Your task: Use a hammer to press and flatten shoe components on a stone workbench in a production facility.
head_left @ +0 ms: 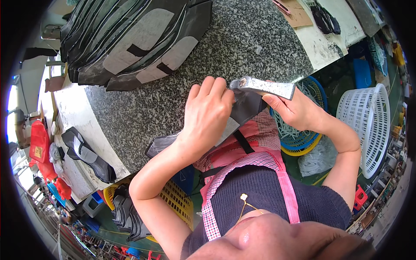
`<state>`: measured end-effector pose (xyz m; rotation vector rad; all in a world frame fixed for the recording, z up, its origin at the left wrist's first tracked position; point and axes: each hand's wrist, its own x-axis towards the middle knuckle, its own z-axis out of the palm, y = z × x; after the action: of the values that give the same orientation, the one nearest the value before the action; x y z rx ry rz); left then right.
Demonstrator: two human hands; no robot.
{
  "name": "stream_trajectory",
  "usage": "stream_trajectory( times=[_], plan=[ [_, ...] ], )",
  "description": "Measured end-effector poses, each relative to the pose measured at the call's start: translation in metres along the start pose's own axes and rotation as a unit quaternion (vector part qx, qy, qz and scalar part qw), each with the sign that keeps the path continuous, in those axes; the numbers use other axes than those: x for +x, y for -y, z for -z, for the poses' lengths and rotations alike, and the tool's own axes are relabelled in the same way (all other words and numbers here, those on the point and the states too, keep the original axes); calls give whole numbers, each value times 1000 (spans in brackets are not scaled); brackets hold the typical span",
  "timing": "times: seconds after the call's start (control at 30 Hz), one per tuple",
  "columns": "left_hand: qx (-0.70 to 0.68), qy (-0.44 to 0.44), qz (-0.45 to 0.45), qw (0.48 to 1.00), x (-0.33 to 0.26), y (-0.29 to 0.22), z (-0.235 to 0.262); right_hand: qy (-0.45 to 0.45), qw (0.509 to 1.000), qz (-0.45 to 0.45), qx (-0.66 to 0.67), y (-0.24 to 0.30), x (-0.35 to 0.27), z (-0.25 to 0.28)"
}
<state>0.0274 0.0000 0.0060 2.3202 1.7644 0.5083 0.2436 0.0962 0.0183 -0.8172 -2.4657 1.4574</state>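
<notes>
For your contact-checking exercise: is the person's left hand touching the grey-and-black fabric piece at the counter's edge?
Touching. The head view shows the left hand pressed flat on the fabric piece, fingers overlapping it.

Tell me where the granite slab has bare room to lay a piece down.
The granite slab is bare between the stack of grey-and-black pieces at its far left and the white bench on the right. The near edge is crowded: left hand and right hand hold a dark piece there.

Bright, even daylight fills the scene, blowing out at the far left rim, while soft shadows fall under the hands and fisheye distortion bends edges toward the dark, vignetted corners.
</notes>
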Motion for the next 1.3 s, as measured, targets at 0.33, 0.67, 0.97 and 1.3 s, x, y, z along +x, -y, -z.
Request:
stream_trajectory(
  times=[0.33,0.67,0.97,1.3],
  plan=[
    [170,-17,23,985,-6,-20,-20,-30,999,34,1,-10,-3,-7],
    [-208,-17,157,965,-32,-5,25,-54,997,51,25,-17,-6,-10],
    [-312,58,36,948,-43,-44,17,-47,997,18,59,-13,-5,-11],
    [-137,-78,45,986,-16,-9,6,-31,996,-25,74,-9,-2,-5]
  ],
)
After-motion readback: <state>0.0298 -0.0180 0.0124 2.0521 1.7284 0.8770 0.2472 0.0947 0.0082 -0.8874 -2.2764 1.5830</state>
